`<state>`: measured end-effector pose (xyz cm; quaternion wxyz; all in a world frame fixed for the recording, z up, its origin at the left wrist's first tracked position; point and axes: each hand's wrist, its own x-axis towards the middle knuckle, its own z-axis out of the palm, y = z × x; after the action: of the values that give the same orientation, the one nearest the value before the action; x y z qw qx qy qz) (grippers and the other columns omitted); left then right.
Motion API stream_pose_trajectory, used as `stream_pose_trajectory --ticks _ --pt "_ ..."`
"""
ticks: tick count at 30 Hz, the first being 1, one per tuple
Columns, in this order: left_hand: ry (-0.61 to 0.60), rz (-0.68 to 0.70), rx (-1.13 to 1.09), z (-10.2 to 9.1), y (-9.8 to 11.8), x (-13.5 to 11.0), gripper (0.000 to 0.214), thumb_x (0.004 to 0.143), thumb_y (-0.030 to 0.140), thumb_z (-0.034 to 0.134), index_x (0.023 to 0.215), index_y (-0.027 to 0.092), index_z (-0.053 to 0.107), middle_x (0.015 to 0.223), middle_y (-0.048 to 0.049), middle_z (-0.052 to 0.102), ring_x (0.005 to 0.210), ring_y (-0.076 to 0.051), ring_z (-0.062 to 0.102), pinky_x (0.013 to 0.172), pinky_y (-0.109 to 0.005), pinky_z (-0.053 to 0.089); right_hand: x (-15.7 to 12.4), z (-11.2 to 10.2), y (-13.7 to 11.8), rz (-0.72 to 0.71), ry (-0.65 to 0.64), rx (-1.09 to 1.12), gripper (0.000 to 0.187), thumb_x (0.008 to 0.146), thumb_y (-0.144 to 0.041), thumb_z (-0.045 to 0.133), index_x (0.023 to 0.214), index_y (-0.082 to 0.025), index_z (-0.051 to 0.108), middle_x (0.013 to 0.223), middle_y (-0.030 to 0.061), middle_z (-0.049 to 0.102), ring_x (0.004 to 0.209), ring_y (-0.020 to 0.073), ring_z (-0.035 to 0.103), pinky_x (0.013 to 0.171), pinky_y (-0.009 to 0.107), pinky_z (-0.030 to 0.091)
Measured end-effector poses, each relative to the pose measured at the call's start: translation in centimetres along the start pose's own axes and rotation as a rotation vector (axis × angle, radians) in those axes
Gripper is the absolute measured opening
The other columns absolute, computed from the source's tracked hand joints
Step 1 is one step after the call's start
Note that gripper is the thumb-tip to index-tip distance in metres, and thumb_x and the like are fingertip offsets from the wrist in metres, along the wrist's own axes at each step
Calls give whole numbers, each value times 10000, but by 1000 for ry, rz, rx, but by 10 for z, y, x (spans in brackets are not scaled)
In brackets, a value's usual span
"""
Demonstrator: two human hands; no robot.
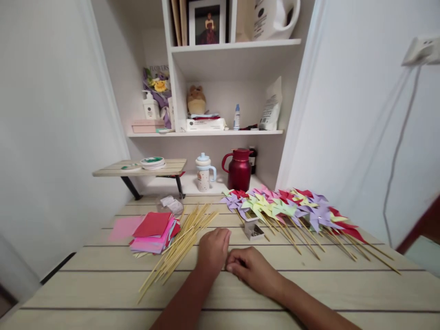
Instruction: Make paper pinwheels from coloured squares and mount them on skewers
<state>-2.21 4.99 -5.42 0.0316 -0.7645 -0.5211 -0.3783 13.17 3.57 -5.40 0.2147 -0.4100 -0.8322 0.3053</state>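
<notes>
Both my hands rest on the wooden table (pixel 103 284) near its middle. My left hand (pixel 213 250) lies knuckles up with its fingers curled under, just right of a loose bundle of thin wooden sticks (pixel 178 245). My right hand (pixel 252 268) is closed with its fingertips pinched together at the table surface, touching the left hand; whatever it pinches is too small to make out. A stack of coloured paper squares (pixel 153 231), red on top, lies left of the sticks. A small open box of pins (pixel 253 229) stands just beyond my hands.
A row of finished paper pinwheels on sticks (pixel 292 211) fans across the right of the table. Behind stand a red thermos jug (pixel 239 169), a spouted cup (pixel 204 173), a small raised shelf (pixel 140 168) and white wall shelves (pixel 220 133) holding bottles and boxes.
</notes>
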Motion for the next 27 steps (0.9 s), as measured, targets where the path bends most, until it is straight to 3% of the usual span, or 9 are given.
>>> stream_pose_trajectory --ticks 4,7,10,13,16,19,23,27 --pt "-10 76 97 -21 5 6 293 962 237 413 841 200 677 790 -89 671 766 -214 617 711 -347 451 -4 -1 -1 -32 12 23 145 824 -235 580 738 -176 680 641 -20 626 597 120 506 584 207 356" --pt "-11 107 141 -50 2 19 259 958 245 433 950 213 690 940 -90 671 904 -221 598 811 -367 450 -4 -5 -2 -47 -36 72 134 818 -226 585 740 -175 680 628 -25 598 587 117 482 566 202 346" --pt "6 70 199 -86 -21 33 260 935 218 460 1056 236 690 1172 -99 622 1116 -261 532 980 -454 372 -4 -9 -3 -44 -82 141 118 808 -209 592 741 -171 680 607 -32 557 570 111 456 544 198 333" --pt "-11 -28 264 -122 -60 42 301 915 242 482 1151 249 669 1340 -121 539 1261 -321 433 1037 -537 290 -6 -12 -4 -26 -108 207 102 797 -185 589 746 -167 675 588 -39 526 546 103 438 523 195 320" --pt "-101 -111 304 -150 -95 42 335 880 282 523 1179 246 670 1371 -142 536 1286 -367 410 1042 -585 254 -7 -14 -4 -7 -133 254 104 799 -180 574 750 -166 664 568 -45 505 513 96 423 497 192 311" --pt "-226 -147 302 -166 -116 35 369 864 342 539 1199 259 669 1419 -125 522 1335 -367 379 1092 -577 192 -7 -15 -4 5 -151 288 110 805 -187 560 751 -167 655 569 -47 498 492 90 417 478 188 309" --pt "-412 -183 233 -179 -128 26 443 836 495 563 1247 347 638 1445 -53 526 1364 -326 385 1119 -504 225 -6 -15 -2 5 -157 306 104 798 -182 557 753 -169 649 580 -39 516 503 96 447 469 182 324" --pt "-513 -279 160 -190 -133 20 569 826 607 520 1315 326 590 1458 -70 515 1368 -337 389 1117 -500 250 -6 -13 2 13 -166 333 107 814 -202 546 776 -173 643 595 -36 524 493 99 471 454 180 348"
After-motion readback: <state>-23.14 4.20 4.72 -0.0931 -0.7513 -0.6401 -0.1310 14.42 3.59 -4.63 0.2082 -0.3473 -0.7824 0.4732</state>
